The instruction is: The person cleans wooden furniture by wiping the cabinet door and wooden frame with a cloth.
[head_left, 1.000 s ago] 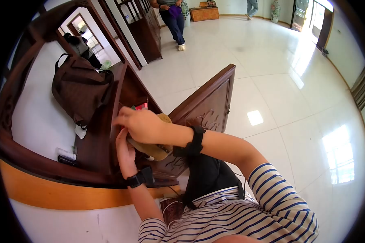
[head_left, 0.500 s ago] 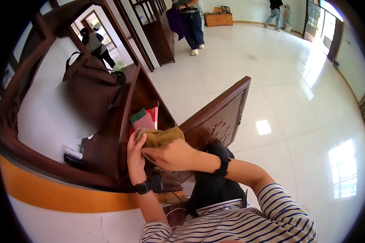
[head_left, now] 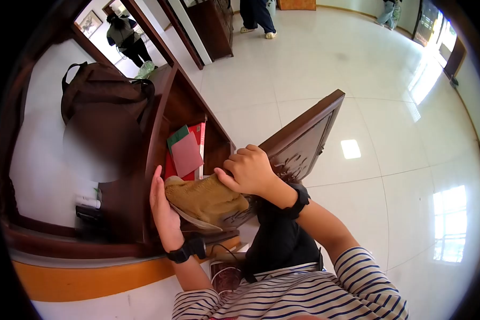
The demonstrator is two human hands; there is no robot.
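The tan cloth [head_left: 205, 200] lies between my two hands, just in front of the open cabinet [head_left: 165, 106]. It is bunched up, with a pale edge curving along its near side. My left hand [head_left: 164, 210] is at its left end, fingers straight and together, not closed round it; the palm side faces the cloth and seems to touch it. My right hand [head_left: 249, 169] is over its far right part, fingers bent and thumb reaching to the cloth's far edge. I cannot tell whether that hand grips it, as the fingertips are turned away from view.

Beyond the cloth, inside the cabinet, a pink card [head_left: 187, 154] lies over a green one [head_left: 177, 136] and red items [head_left: 197, 133]; the cloth's far edge hides their near ends. To the right, the cabinet door [head_left: 304, 138] stands open, partly covered by my right hand and forearm.

On the left, a brown bag [head_left: 104, 88] sits on the cabinet, its lower part lost in a blurred patch. Nearer me are a white tube [head_left: 88, 202] and a black object, too dim to name. At the far side, one person's legs [head_left: 257, 16] are cut off by the top edge.
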